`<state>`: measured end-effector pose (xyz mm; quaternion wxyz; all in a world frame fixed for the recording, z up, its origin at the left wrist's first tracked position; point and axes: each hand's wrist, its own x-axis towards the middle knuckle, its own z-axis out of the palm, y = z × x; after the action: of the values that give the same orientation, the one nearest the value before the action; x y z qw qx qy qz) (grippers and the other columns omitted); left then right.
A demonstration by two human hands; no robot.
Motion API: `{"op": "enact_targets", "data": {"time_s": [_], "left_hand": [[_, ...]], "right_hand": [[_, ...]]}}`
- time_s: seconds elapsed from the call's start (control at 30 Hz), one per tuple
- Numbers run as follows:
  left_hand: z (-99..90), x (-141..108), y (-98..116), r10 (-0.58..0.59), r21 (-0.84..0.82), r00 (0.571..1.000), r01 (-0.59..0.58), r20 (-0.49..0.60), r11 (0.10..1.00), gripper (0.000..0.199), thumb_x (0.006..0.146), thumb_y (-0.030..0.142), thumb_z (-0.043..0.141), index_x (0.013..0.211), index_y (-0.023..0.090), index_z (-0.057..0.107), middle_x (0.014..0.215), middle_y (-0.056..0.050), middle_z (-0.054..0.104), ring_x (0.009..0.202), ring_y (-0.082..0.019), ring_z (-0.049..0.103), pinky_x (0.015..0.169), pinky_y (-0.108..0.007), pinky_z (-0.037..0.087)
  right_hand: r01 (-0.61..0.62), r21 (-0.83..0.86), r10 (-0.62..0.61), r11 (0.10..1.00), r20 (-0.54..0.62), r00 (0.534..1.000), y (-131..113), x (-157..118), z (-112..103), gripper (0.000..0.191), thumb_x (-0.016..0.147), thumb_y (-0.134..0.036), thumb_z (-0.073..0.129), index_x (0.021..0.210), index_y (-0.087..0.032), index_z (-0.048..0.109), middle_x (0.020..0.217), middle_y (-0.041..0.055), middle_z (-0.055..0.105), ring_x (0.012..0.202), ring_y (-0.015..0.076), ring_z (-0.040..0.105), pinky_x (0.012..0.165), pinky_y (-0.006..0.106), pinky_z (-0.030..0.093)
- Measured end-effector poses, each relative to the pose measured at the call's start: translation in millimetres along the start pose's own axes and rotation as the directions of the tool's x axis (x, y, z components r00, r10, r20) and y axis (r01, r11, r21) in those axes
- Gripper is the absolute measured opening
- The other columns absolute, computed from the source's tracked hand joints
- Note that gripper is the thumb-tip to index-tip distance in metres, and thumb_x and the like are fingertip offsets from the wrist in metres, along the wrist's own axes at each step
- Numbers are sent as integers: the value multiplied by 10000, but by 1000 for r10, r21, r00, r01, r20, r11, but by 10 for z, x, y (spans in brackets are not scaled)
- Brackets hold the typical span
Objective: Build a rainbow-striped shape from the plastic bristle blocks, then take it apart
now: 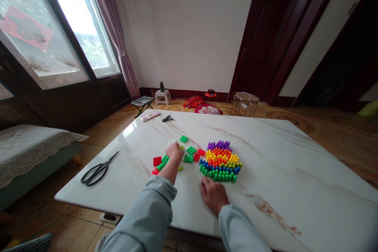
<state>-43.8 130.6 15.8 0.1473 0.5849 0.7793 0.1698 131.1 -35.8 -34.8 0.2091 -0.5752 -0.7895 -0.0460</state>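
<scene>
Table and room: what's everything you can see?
Marble-patterned table: one, white, centre
Round plastic beads: many, mixed colours, on table
Small plastic tubes: many, mostly red or green, left of beads
Long metal scissors: one, black handles, table's left
Flat phone: one, pink, far edge
Small tool: one, black, beside phone
Low stools: several, mixed colours, beyond table
Cloth curtain: one, purple, left
Panelled door: one, dark red, right
Left hand: one, among tubes
Right hand: one, beside green beads

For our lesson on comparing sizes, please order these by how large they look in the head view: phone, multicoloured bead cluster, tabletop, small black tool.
1. Tabletop
2. Multicoloured bead cluster
3. Phone
4. Small black tool
</scene>
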Motion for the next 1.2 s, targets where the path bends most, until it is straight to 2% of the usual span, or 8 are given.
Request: {"op": "enact_targets", "data": {"time_s": [0.13, 0.23, 0.33, 0.4, 0.57, 0.8, 1.0, 1.2], "left_hand": [[71, -197, -72, 127, -211, 978, -160, -163, 964, 213, 764, 245, 582, 962, 184, 633, 1019, -98, 650, 915, -211, 628, 801, -315, 453], [201, -588, -192, 242, -515, 919, -378, -312, 769, 143, 760, 242, 593, 879, 166, 617, 829, -47, 652, 700, -147, 614, 680, -261, 484], [341, -1069, -320, 368, -719, 898, -420, -240, 555, 169, 758, 267, 613, 898, 171, 612, 807, -32, 662, 687, -144, 621, 604, -240, 497], [396, -1322, -374, 459, -769, 874, -403, -161, 496, 131, 740, 207, 620, 866, 171, 626, 791, -26, 672, 696, -146, 632, 628, -245, 511], [415, -1504, -376, 512, -744, 856, -389, -74, 543, 130, 697, 114, 627, 792, 181, 684, 725, -13, 698, 654, -150, 641, 651, -257, 518], [437, -1475, -376, 517, -606, 846, -480, -129, 635, 171, 675, 84, 615, 790, 185, 692, 818, -38, 646, 739, -154, 621, 705, -266, 509], [448, -1460, -384, 554, -532, 825, -521, -112, 668, 201, 663, 61, 584, 800, 186, 662, 785, -19, 606, 718, -144, 577, 700, -260, 481], [453, -1464, -395, 595, -534, 794, -560, -127, 633, 160, 705, 142, 611, 848, 198, 657, 828, -32, 626, 800, -175, 594, 741, -279, 482]], "right_hand": [[-10, -5, 10, 1000, 25, 1000, -7, 7, -15, 185, 904, -225, 412, 857, -197, 588, 786, 27, 681, 615, 129, 605, 529, 256, 275], [-32, 6, 32, 999, 65, 997, -20, 14, -48, 177, 911, -251, 423, 903, -197, 591, 827, 37, 697, 661, 145, 632, 547, 249, 306], [-66, 27, 63, 997, 98, 993, -29, 11, -90, 250, 923, -332, 438, 1080, -184, 564, 830, 57, 715, 668, 174, 650, 556, 256, 334], [-70, 45, 65, 997, 105, 992, -28, 4, -109, 307, 942, -367, 408, 1150, -179, 534, 825, 65, 720, 664, 182, 656, 554, 258, 342], [-42, 83, 34, 996, 96, 995, -7, -12, -96, 234, 967, -292, 375, 1068, -194, 562, 909, 63, 706, 728, 166, 659, 562, 241, 353], [-27, 154, 31, 988, -28, 999, 40, -26, -9, 174, 943, -297, 444, 909, -197, 583, 887, 40, 645, 730, 143, 623, 608, 219, 396], [13, 328, 15, 945, -83, 996, 82, -27, 43, 108, 906, -232, 489, 945, -200, 585, 923, 54, 633, 804, 165, 625, 677, 242, 463], [-27, 577, 173, 816, -200, 964, 122, -170, -81, 105, 881, -236, 519, 933, -218, 608, 892, 46, 626, 832, 167, 611, 710, 255, 498]]}}
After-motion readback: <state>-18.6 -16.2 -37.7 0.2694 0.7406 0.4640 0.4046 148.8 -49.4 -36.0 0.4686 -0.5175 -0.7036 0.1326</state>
